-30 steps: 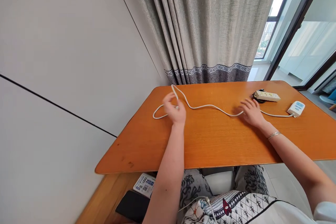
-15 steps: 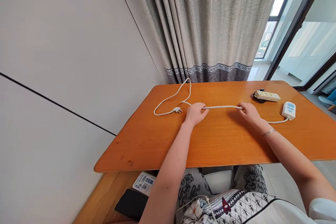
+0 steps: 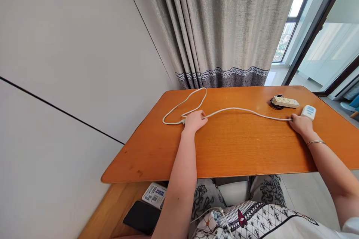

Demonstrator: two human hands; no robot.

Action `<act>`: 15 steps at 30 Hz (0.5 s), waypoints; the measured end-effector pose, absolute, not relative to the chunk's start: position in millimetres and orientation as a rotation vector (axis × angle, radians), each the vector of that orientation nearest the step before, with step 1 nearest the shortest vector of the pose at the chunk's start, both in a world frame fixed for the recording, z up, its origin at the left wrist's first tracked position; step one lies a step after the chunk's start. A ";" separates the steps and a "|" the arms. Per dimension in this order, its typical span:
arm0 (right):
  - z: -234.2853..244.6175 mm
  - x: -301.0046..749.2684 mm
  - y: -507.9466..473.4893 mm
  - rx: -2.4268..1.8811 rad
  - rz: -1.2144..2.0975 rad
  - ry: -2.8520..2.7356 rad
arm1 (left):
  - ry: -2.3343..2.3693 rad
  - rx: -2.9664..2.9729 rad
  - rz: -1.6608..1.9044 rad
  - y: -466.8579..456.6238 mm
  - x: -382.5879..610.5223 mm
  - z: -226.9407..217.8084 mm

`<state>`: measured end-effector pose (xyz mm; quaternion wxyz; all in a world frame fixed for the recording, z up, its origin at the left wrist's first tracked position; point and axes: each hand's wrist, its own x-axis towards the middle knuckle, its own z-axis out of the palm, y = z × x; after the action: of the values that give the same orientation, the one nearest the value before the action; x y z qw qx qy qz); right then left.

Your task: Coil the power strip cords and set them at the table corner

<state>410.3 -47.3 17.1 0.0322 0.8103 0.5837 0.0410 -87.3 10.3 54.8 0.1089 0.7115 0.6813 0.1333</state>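
Observation:
A white power cord (image 3: 238, 108) runs across the wooden table between my two hands, bowing slightly toward the far edge. My left hand (image 3: 195, 120) is closed on the cord at the left, beside its plug, which the hand mostly hides. Beyond that hand the cord makes a long loop on the tabletop. At the right, my right hand (image 3: 301, 124) grips the cord close to the white socket block (image 3: 309, 112). The block's near side is covered by the hand.
A cream power strip (image 3: 285, 102) with a coiled black cord lies at the back right of the table (image 3: 238, 149). A grey curtain (image 3: 230, 30) hangs behind the far edge. Below the table's left side are a black phone-like slab (image 3: 142, 217) and a printed white box (image 3: 155, 195).
My hands have moved apart along the cord: the right went right to the socket block, the left shifted left over the plug. The stretch between them is longer and now curved.

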 end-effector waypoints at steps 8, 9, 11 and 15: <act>29.6 476.6 -40.2 2.806 -0.422 1.953 | 2.023 2.044 0.241 21.3 -91.7 35.7; 30.4 475.7 -38.3 2.817 -0.427 1.995 | 2.068 2.016 0.241 21.9 -93.0 35.1; 29.6 469.8 -30.8 2.862 -0.359 2.045 | 2.159 1.954 0.251 22.6 -95.8 34.3; 23.6 448.4 -0.7 2.874 -0.112 2.152 | 2.255 1.895 0.336 23.0 -98.9 34.5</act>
<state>448.4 -0.7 23.6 -0.2234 0.7799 0.5838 -0.0305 -98.9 23.0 34.5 0.0884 0.6367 0.7577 0.1130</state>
